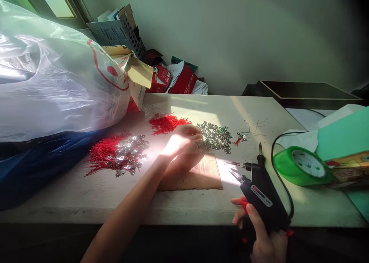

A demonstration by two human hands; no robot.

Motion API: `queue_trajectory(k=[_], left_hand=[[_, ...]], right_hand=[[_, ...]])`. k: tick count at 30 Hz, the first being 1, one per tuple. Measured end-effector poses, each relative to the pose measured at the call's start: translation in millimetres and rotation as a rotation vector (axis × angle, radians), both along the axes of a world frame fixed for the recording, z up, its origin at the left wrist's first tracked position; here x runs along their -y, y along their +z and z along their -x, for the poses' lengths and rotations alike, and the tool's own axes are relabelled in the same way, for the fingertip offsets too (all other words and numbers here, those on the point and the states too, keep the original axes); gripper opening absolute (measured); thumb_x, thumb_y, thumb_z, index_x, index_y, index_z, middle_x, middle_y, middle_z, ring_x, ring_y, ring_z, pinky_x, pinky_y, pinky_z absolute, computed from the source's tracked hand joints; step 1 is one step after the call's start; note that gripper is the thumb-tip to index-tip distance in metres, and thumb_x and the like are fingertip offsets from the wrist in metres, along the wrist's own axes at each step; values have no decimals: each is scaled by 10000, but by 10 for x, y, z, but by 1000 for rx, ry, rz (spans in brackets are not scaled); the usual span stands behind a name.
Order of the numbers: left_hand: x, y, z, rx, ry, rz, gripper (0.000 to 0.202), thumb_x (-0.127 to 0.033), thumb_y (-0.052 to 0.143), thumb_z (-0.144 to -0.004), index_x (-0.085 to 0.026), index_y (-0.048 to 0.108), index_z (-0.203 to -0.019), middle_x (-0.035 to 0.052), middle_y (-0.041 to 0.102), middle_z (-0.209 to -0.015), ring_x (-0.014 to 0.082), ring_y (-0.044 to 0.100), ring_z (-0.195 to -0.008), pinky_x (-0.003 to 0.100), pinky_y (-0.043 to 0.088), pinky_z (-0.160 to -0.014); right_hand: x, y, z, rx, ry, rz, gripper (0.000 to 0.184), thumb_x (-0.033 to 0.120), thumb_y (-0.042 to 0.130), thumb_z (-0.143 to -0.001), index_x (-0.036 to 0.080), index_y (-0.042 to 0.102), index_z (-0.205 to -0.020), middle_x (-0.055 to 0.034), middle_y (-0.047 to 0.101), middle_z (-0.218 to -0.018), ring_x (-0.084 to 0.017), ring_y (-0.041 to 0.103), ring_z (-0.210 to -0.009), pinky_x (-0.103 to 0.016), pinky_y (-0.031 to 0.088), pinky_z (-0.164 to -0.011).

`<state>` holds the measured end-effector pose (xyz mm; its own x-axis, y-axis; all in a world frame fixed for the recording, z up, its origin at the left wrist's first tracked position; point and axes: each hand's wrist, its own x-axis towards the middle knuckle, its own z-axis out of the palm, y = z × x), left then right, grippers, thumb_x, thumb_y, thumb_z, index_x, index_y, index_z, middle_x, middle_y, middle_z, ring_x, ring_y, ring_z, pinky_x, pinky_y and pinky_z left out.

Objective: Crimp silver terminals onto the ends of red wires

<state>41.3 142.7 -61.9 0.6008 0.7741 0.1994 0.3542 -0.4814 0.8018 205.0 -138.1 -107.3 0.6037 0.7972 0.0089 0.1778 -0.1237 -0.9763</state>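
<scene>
The left hand (pixel 184 140) is stretched across the table (pixel 86 205), fingers loosely curled and half closed, resting at the near edge of a heap of small metal pieces (pixel 215 137). Whether the fingertips have pinched a piece is hard to tell (the sunlight and the hand's own shadow hide that spot). The heap looks like a tangle of tiny, bright links, probably stiff and light, with sharp little edges. They would likely scatter at a nudge, so a single piece is best taken by its edge between finger and thumb.

Just behind the left hand lies a loose bunch of thin red wires (pixel 168 124), which should be soft and springy, easy to pick up by the pinch. Beyond the left wrist, a second pile of red wires joined to metal pieces (pixel 118 155) sits farther along the table.

The right hand (pixel 265 236) is closed firmly around the handle of a black soldering gun (pixel 263 197), with its metal tips pointing ahead and a black cord (pixel 276 174) trailing beyond it. The gun looks fairly heavy and best held by that handle. Red-handled pliers (pixel 243 205) poke out beside the right fingers, their metal jaws nearly closed (how they are held is unclear). A cardboard pad (pixel 201 176) lies under the left hand, and a green tape roll (pixel 300 166) sits right of the gun.
</scene>
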Motion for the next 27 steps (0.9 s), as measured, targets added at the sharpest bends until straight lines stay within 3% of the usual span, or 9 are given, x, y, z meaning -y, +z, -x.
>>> queue_trajectory(k=[5,11,17,20,27], left_hand=[[190,200,103,105,-143,306,169,-300,693,-917,-200,677,-1051,59,773,-1015,169,746,-908,312,636,-810],[417,89,153,161,-260,529,188,-346,672,-936,-205,669,-1061,76,751,-1060,177,722,-879,343,620,-833],[499,157,123,106,-410,517,197,-297,531,-1010,-236,708,-1070,47,740,-1117,182,688,-1043,338,556,-955],[524,185,104,98,-394,499,179,-316,538,-1005,-230,695,-991,32,734,-1130,189,664,-1121,336,521,-1026],[533,42,93,-55,-231,441,219,-444,627,-943,-233,684,-928,9,726,-991,197,664,-954,290,513,-810]], right_hand=[[-2,-3,18,-48,-16,20,483,561,593,-951,107,756,-973,-73,673,-719,-141,616,-595,-253,525,-586],[-17,70,113,-134,-90,12,478,570,636,-924,109,755,-974,-94,691,-762,-154,620,-636,-239,468,-512],[-9,83,105,-99,-73,-8,453,542,617,-954,110,754,-965,-84,695,-767,-140,610,-647,-264,523,-622],[-24,131,101,-69,-69,11,484,564,614,-946,105,768,-932,-85,681,-729,-143,606,-638,-255,507,-581],[-35,108,126,-116,-101,-14,466,552,641,-937,106,772,-974,-85,690,-756,-147,624,-654,-257,514,-597]])
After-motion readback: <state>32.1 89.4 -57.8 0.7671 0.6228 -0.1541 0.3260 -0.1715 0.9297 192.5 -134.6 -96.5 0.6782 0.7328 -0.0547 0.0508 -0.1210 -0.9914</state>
